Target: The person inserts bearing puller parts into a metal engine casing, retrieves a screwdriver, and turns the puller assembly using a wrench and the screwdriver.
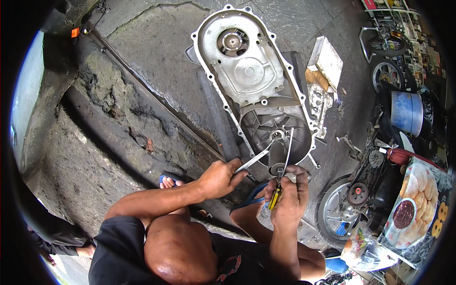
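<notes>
A large grey metal engine case (251, 71) lies on the ground before me, its lower round recess ribbed. In that recess a dark metal cylinder (278, 154) stands out toward me beside a round hub bore (277, 135). My right hand (289, 194) is closed around a screwdriver (275, 198) with a yellow and black handle, its slim shaft running along the cylinder. My left hand (221, 179) is closed on a flat silver metal tool (254, 160) whose far end reaches the cylinder's side. The tool's exact kind is unclear.
A worn white box (325, 64) and a dirty metal part (319, 107) lie right of the case. Parked motorbikes, with a nearby wheel (332, 209), stand at the right. Rough broken concrete (118, 109) and a long groove run along the left. Another person's foot (85, 251) shows lower left.
</notes>
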Tool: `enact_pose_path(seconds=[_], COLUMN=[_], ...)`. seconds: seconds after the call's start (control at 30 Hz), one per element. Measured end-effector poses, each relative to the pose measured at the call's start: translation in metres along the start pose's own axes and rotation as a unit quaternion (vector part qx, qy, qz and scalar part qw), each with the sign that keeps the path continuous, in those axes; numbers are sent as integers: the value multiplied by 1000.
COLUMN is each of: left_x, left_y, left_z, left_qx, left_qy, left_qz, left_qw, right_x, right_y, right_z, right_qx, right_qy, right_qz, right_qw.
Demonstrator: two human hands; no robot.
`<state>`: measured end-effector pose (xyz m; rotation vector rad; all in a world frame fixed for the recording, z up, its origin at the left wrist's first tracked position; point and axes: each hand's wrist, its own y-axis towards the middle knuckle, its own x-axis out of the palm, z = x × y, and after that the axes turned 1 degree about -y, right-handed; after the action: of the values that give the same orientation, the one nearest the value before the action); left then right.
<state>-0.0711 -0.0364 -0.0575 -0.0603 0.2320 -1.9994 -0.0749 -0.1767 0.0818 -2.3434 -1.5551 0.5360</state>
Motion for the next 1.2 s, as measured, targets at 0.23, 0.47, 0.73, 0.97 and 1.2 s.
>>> enact_pose_path(seconds=[0.23, 0.47, 0.73, 0.97, 1.2], left_x=[14, 34, 46, 44, 44], left_y=[0, -4, 4, 6, 4], left_z=[0, -5, -4, 1, -3], left_qx=[-59, -45, -47, -55, -89], left_qy=[-85, -128, -135, -131, -166], left_qz=[-45, 25, 47, 12, 5], left_qw=[994, 990, 989, 990, 982], right_x=[6, 10, 19, -15, -43], right_y=[3, 5, 10, 9, -4], right_z=[6, 11, 10, 1, 13], right_qx=[19, 37, 44, 10, -47], right_qy=[55, 162, 351, 218, 92], right_qz=[5, 54, 55, -61, -157], right_qw=[998, 985, 934, 974, 982])
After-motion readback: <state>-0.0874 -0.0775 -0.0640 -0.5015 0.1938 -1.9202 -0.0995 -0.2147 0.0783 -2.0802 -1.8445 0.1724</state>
